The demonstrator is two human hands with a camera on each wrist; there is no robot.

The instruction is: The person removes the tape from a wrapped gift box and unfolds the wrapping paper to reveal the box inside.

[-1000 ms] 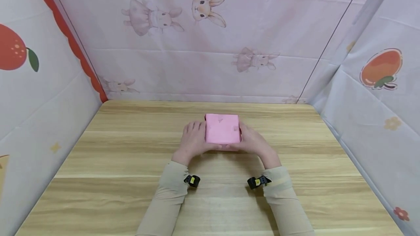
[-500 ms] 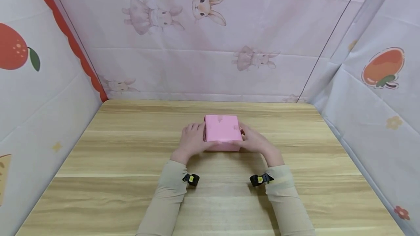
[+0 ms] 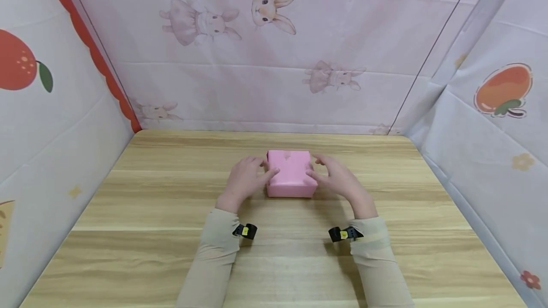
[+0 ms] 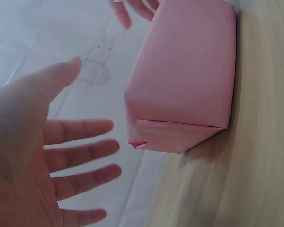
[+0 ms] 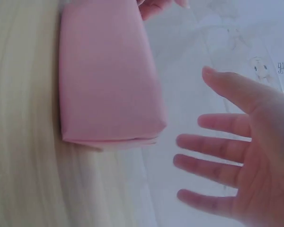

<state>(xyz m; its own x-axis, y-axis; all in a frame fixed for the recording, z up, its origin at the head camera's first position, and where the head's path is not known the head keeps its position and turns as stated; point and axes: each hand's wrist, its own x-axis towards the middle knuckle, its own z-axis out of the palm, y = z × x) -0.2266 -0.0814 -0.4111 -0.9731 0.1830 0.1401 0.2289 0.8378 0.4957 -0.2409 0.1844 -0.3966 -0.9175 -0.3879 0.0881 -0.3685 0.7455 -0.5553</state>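
A pink paper-wrapped box [image 3: 291,169] sits on the wooden table, toward its far side, with folded paper flaps at its ends. To its left is my left hand [image 3: 247,178], fingers spread and apart from the box in the left wrist view, where the hand [image 4: 28,151] shows its palm. My right hand [image 3: 341,179] is at the box's right side, and its straight fingers stand apart from the pink paper [image 5: 109,80] in the right wrist view. Nothing is held in either hand.
The wooden table [image 3: 150,251] extends around the box. Behind it hangs a pink cloth wall [image 3: 239,89] with rabbit prints, and white printed cloth [image 3: 484,146] stands along the right side. A black strap camera [image 3: 247,231] is on the left wrist.
Both hands have let go of the box and drawn apart, the left one leftward and the right one rightward. The box has hardly moved and its front side now shows fully.
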